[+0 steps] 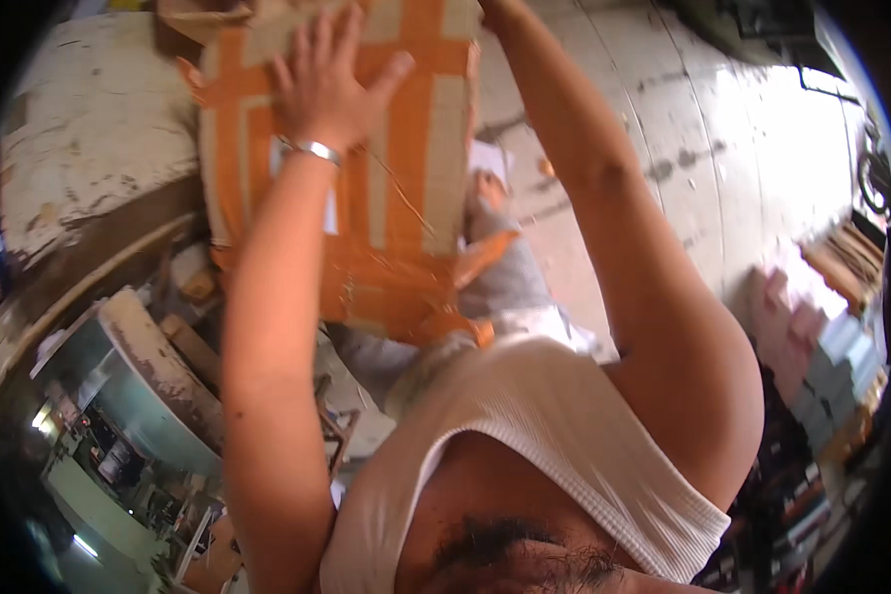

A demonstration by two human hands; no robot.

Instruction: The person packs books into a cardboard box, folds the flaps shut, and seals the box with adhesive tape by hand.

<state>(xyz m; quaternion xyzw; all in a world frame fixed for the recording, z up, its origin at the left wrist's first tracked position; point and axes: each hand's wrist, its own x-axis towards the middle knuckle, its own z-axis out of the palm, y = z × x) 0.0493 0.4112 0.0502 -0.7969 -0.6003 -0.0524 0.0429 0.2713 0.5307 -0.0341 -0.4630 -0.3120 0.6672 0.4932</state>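
Note:
A cardboard box (421, 188) wrapped in wide strips of orange tape stands in front of me, over my legs. On its upper face my left hand (329, 94) lies flat with fingers spread, a silver bracelet at the wrist. My right arm reaches past the box's right side. Only a bit of my right hand (498, 18) shows at the top edge, by the box's far right corner; its fingers are hidden. Loose tape (485, 257) sticks out from the box's near right corner, and more is crumpled at its near end.
A worn, pale tabletop (89, 148) lies to the left of the box. Pale floor tiles (653, 89) with dark stains spread out on the right. Farther right stand stacks of pink and light-blue pieces (812, 327). A curved, chipped panel (158, 366) is at the lower left.

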